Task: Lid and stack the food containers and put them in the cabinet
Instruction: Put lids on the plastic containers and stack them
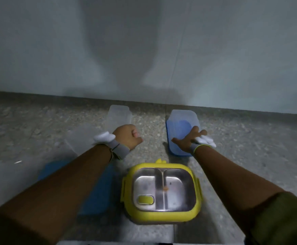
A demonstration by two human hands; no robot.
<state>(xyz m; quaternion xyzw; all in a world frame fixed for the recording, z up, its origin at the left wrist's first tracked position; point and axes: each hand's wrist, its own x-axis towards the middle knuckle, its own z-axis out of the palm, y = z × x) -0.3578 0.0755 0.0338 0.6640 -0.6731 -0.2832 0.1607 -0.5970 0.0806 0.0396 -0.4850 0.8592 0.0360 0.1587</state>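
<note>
A yellow lunch box with a steel two-part tray sits open near the counter's front edge. Behind it to the right stands a blue container with a translucent lid; my right hand lies flat on its near end, fingers spread. A clear container or lid rests near the wall. My left hand hovers in front of it as a closed fist, holding nothing that I can see. A blue lid lies flat under my left forearm, partly hidden. The frame is blurred.
The speckled stone counter runs left to right and meets a plain pale wall at the back. A faint clear plastic piece lies at the left of the counter. No cabinet is in view.
</note>
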